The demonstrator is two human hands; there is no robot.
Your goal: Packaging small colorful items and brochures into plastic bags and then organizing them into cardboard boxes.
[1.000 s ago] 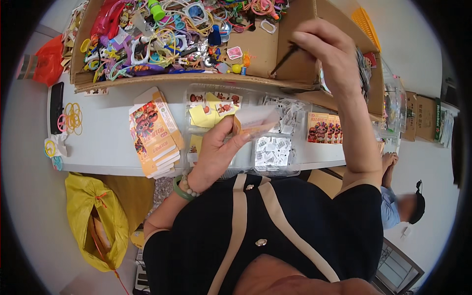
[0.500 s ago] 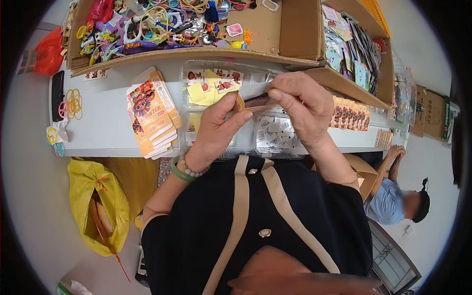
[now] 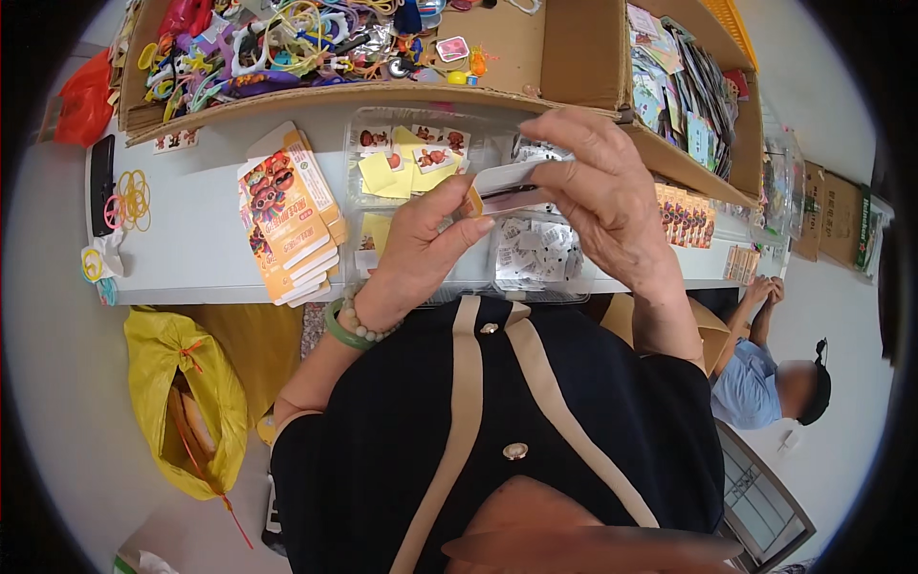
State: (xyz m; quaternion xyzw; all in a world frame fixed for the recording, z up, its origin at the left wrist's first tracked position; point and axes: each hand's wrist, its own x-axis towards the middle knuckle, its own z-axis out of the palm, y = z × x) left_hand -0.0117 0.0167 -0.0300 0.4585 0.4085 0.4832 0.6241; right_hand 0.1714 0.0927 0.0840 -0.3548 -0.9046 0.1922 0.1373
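Small carton held between two bare hands over a pale worktable

The smooth, pale worktable (image 3: pixel 206 220) runs left to right across a light-walled room. At its far side stands a corrugated cardboard box (image 3: pixel 585 57) of glossy, tangled plastic trinkets (image 3: pixel 306 53); to its right, a second cardboard box (image 3: pixel 684 163) holds upright, thin-edged cards (image 3: pixel 681 91). A crinkled yellow sack (image 3: pixel 158 383) gapes beyond the table's near left edge; another person (image 3: pixel 749 383) in a light blue top is at the right. On the table's left lie looped yellow rubber bands (image 3: pixel 135 199) and a fanned stack of flat orange cartons (image 3: pixel 285 225). In the middle, a clear, rigid plastic tray (image 3: pixel 406 110) contains matte yellow paper slips (image 3: pixel 384 176) and small white packets (image 3: pixel 537 256).

The small carton (image 3: pixel 505 197), orange at its left end with a pale flap, is above the tray. The left hand (image 3: pixel 421 251) pinches its left end between thumb and fingers; the right hand (image 3: pixel 607 206), fingers partly spread, overlaps its right end, and whether those fingertips grip anything cannot be told.
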